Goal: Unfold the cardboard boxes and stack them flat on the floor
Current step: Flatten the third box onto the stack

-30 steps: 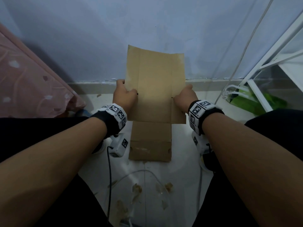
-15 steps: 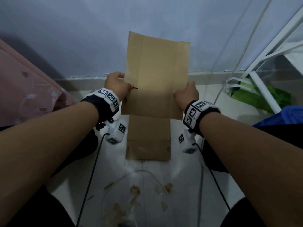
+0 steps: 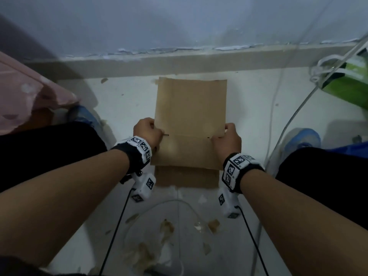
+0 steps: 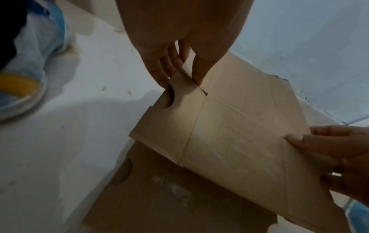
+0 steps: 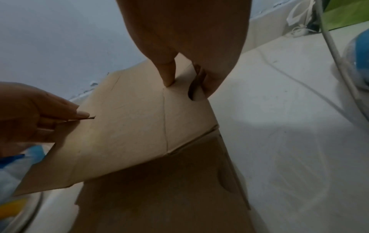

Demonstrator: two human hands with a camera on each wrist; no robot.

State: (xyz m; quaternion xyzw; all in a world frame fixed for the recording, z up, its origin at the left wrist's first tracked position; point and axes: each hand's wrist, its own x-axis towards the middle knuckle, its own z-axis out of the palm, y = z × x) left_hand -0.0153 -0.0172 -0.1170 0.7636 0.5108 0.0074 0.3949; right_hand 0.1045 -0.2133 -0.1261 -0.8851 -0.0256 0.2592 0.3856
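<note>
A flattened brown cardboard box [image 3: 190,120] hangs nearly level, a little above the white floor. My left hand [image 3: 147,132] pinches its left edge at a slit, thumb on top and fingers beneath, as the left wrist view shows [image 4: 179,69]. My right hand [image 3: 227,139] pinches the right edge the same way [image 5: 185,74]. Under the held sheet lies another flat cardboard piece [image 3: 186,177] on the floor; its near end shows in both wrist views [image 4: 169,197] [image 5: 159,189].
A grey wall and skirting [image 3: 179,58] run just beyond the cardboard. Pink fabric [image 3: 25,96] is at the left, a green bag [image 3: 346,84] and white cables [image 3: 294,116] at the right. My knees flank the floor patch. Brown stains [image 3: 167,226] mark the near floor.
The held cardboard has come down from upright in front of the wall to nearly flat over the piece on the floor. Both hands kept their grip and moved down with it.
</note>
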